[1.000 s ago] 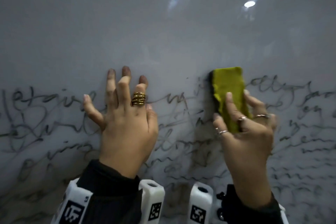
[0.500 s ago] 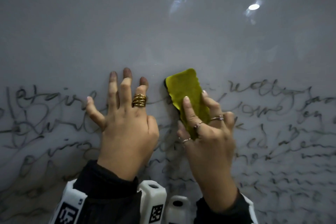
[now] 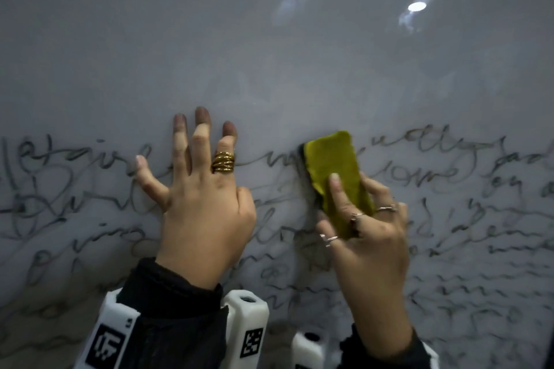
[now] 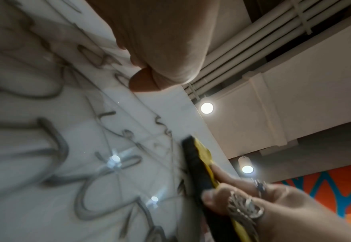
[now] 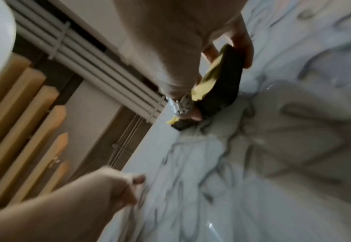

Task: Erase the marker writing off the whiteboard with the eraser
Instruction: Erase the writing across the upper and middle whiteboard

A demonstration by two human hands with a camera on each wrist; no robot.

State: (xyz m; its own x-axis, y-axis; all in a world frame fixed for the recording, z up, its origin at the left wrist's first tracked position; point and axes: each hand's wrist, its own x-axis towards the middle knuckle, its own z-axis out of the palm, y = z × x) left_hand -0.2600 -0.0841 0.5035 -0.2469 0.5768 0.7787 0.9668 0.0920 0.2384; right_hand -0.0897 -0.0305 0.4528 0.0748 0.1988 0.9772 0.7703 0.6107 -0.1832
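**A:** From the head camera, where is the eraser, and which way does it run?

**B:** The eraser (image 3: 335,177) lies flat against the glossy whiteboard (image 3: 269,54), just right of the left hand (image 3: 204,204). It is a soft rectangular block, olive-yellow on the back with a dark felt face on the board. Its long axis stands nearly upright, the top leaning slightly left. The right hand (image 3: 368,237) grips its lower half, fingers curled over the back. The left hand is spread, straight fingers pressed on the board, a chunky gold ring (image 3: 223,162) on one finger. Smudged grey marker writing (image 3: 443,177) runs in rows on both sides of the eraser and below it.

**A:** And the left wrist camera?

**B:** The eraser (image 4: 199,163) shows edge-on, below the left hand's palm (image 4: 160,41): thick black felt under a thin yellow layer. The right hand (image 4: 263,209), wearing an ornate silver ring, pinches it. The picture is blurred.

**A:** The right wrist camera?

**B:** Blurred too. The eraser (image 5: 222,81) sits on the board, clamped between the right hand's thumb and fingers (image 5: 170,49). The left hand (image 5: 87,196) rests below it.
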